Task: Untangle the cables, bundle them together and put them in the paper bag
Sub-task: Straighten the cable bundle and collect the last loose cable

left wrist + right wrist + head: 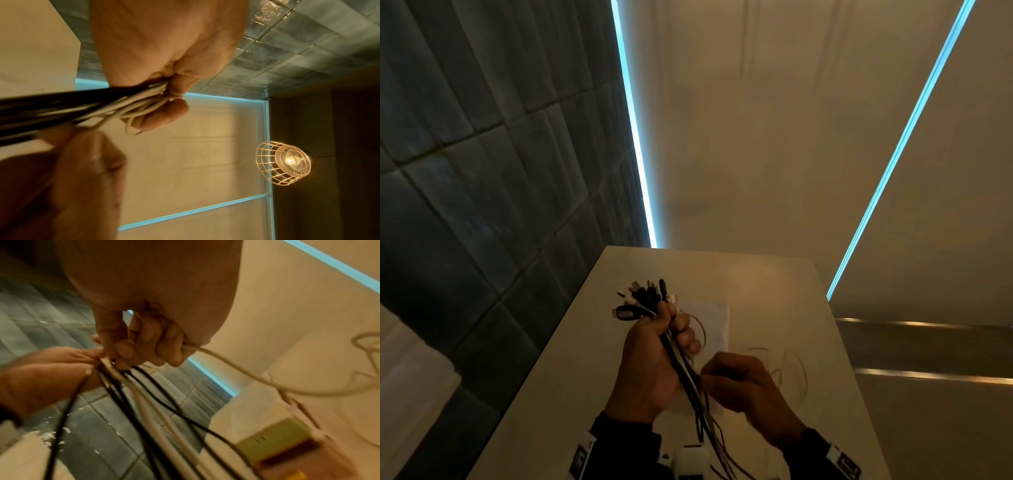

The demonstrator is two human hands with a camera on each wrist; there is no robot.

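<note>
Nearest the camera in the head view, two dark sleeves point(626, 442) reach over the near edge of a pale table point(774, 284), and black and white cables point(690, 377) trail down past that edge. The left hand point(650, 363) holds the bundle upright above the table's near half, fingers clenched round it just below a spray of plugs point(643, 296) fanning out at the top. In the left wrist view the fingers point(164, 115) curl over several white strands while the black ones run off blurred to the side. The right hand point(743, 383) is just beside the left, lower on the bundle, its fingertips pinching the cables; the right wrist view shows one white cable point(236, 369) gripped in its curled fingers and looping away toward the table. Behind the hands a flat white sheet point(714, 320) lies on the tabletop near the middle, with a thin loop point(700, 330) on it; whether it is the paper bag cannot be told. More thin loops point(791, 370) lie toward the right edge. Beyond the far edge rises a beige wall point(774, 137) crossed by two blue light strips point(635, 137). Dark tiles point(482, 154) cover the wall to the left. A wire-caged lamp point(283, 163) glows in the left wrist view.
</note>
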